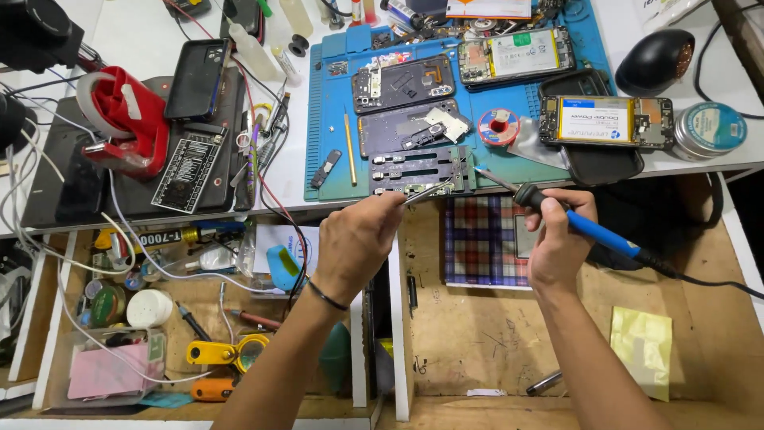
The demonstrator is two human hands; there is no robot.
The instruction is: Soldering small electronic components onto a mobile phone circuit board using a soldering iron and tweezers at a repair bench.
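My left hand (pixel 356 239) pinches thin metal tweezers (pixel 430 191), tips down on the small green circuit board (pixel 426 189) clamped in the black slotted metal holder (pixel 418 169) at the front edge of the blue silicone work mat (pixel 334 119). My right hand (pixel 557 239) is closed in a pen grip round the blue-handled soldering iron w/ black collar (pixel 573 219); its tip sits just right of the tweezer tips, v. close to the board, can't tell if touching.

To do this well, I reckon: keep both wrists low and braced nr the surface (pixel 135 32) edge, hold the part still w/ tweezers, bring the iron in at a shallow angle, brief contact only. Mind the black cable trailing right so it doesn't tug the iron.

Surface: white, crowded. On the mat, behind the holder: two opened dark phone bodies (pixel 406 103), an opened phone w/ white battery (pixel 517 56) at the back right corner. Red-and-white solder spool (pixel 499 127) just right of the holder. Another opened phone w/ yellow-edged battery (pixel 605 121) at the right edge, round metal tin (pixel 708 129) beside it. Left: red tape dispenser (pixel 123 119) on a dark pad.

Below the front edge: open wooden drawers, the left one full of tools, yellow-handled cutters (pixel 227 350); plaid cloth (pixel 481 239) and a yellow paper piece (pixel 645 346) in the right one.
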